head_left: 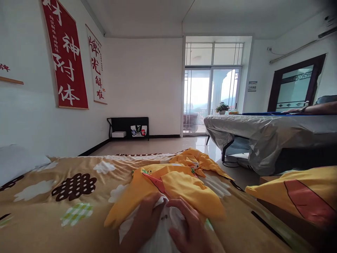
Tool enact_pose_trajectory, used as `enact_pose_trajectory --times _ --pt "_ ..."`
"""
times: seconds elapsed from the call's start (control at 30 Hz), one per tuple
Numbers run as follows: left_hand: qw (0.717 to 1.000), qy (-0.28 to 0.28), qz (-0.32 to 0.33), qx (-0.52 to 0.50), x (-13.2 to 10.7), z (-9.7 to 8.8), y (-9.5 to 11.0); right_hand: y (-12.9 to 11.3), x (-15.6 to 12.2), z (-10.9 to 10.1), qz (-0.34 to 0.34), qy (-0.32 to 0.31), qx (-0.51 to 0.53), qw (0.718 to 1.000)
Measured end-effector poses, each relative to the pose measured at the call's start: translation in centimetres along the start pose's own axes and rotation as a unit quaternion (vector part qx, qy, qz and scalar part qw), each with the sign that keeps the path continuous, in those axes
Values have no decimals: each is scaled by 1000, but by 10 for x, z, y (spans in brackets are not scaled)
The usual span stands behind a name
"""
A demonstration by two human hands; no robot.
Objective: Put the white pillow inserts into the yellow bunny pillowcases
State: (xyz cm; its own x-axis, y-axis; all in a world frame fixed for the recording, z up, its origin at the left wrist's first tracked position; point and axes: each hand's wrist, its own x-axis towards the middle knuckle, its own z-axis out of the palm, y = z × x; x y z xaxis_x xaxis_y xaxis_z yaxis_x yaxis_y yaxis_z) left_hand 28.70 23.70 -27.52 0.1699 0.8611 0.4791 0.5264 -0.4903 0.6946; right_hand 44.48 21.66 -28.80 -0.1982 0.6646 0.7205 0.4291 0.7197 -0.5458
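Note:
A crumpled yellow cloth point(181, 184) with a carrot print and a white inner side lies on the tan bedsheet point(65, 207) patterned with clouds. My left hand point(144, 221) and my right hand point(188, 228) sit close together at the bottom middle. Both have their fingers curled into the white part of the cloth point(165, 218), gripping it. The wrists run out of the frame at the bottom.
A white pillow point(18, 161) lies at the left of the bed. A yellow carrot-print pillow point(300, 195) sits at the right. Beyond stands a table under a grey cover point(263, 131), with another person's arm point(313, 109) resting on it. Glass balcony doors point(210, 100) are behind.

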Motion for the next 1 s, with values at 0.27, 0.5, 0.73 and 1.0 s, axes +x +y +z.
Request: enact_pose_trajectory --times 0.27,0.5,0.73,1.0 --pt "960 225 125 107 -1 4 -16 9 6 12 71 -18 -33 997" --pt "971 191 86 117 -17 -5 -4 13 18 -21 -1 -265 26 964" --pt "985 -34 -118 118 -21 -29 15 26 20 -33 11 -326 -11 945" --pt "945 -199 -77 249 -16 -9 23 -2 10 -19 10 -238 -73 969"
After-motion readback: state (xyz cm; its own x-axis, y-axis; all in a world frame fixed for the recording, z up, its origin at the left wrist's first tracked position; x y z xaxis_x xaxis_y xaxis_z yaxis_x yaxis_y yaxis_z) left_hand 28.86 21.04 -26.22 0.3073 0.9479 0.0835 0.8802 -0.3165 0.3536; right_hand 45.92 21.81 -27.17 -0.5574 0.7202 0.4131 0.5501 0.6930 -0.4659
